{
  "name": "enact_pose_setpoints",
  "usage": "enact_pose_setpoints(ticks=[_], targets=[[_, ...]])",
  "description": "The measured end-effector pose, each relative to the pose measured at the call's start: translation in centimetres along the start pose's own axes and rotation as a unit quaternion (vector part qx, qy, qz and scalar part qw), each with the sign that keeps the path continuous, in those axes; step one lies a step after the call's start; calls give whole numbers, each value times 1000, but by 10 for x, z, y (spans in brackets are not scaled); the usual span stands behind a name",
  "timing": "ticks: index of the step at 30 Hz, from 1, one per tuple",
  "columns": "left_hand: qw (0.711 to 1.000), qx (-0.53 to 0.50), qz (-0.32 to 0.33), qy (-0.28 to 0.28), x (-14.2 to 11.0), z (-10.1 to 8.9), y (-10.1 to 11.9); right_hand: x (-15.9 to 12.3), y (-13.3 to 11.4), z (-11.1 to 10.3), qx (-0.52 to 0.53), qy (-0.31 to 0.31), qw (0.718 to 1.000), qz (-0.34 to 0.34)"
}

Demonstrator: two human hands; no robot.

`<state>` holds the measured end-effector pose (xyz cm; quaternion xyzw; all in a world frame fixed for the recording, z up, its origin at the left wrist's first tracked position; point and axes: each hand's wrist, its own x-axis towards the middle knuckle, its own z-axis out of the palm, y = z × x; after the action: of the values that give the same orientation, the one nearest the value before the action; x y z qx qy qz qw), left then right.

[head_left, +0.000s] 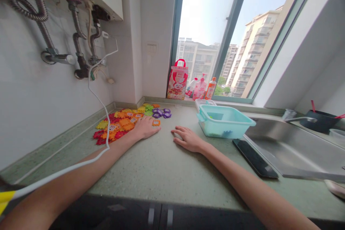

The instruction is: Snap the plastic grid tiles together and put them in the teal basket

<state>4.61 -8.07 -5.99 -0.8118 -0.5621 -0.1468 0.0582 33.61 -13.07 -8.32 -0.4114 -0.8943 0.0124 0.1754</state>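
My left hand (pixel 145 128) lies low on the counter at the right edge of a pile of flat, notched puzzle pieces, its fingers apart. Just beyond its fingertips is a single orange piece (pixel 156 123) with a white printed label; whether they touch is unclear. The pile holds orange pieces (pixel 127 124), red pieces (pixel 99 136), yellow pieces (pixel 102 124), green pieces (pixel 148 109) and purple pieces (pixel 161 113). My right hand (pixel 187 138) rests on the counter left of a turquoise plastic tub (pixel 228 129), fingers stretched out, holding nothing. Dark and green shapes show through the tub's wall.
A black phone (pixel 254 158) lies between the tub and a steel sink (pixel 291 151). Behind the tub is a clear lid (pixel 205 103). Bottles (pixel 199 88) and a pink bag (pixel 177 82) stand by the window. A white cable (pixel 98 95) hangs across my left forearm.
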Motion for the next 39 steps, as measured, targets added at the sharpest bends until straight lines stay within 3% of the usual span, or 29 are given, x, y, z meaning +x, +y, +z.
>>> enact_pose_setpoints(ticks=[7, 10, 17, 22, 28, 34, 39], targets=[[999, -11, 48, 20, -3, -6, 8, -3, 4, -5, 12, -8, 1000, -13], [994, -29, 96, 31, -5, -6, 12, -3, 3, -8, 17, -13, 1000, -16], [967, -73, 245, -4, -10, -12, 25, -7, -10, -20, 65, -40, 997, 1], [973, -69, 222, 4, -11, -11, 26, -6, -11, -29, 83, -51, 995, -26], [978, -53, 199, 19, -14, -11, 26, -7, 11, -29, 11, 29, 999, 24], [969, -72, 238, 6, -16, -17, 28, -5, 16, -24, -10, 60, 993, 101], [948, -116, 295, -30, -17, -17, 30, -2, 21, -12, 23, 58, 995, 77]])
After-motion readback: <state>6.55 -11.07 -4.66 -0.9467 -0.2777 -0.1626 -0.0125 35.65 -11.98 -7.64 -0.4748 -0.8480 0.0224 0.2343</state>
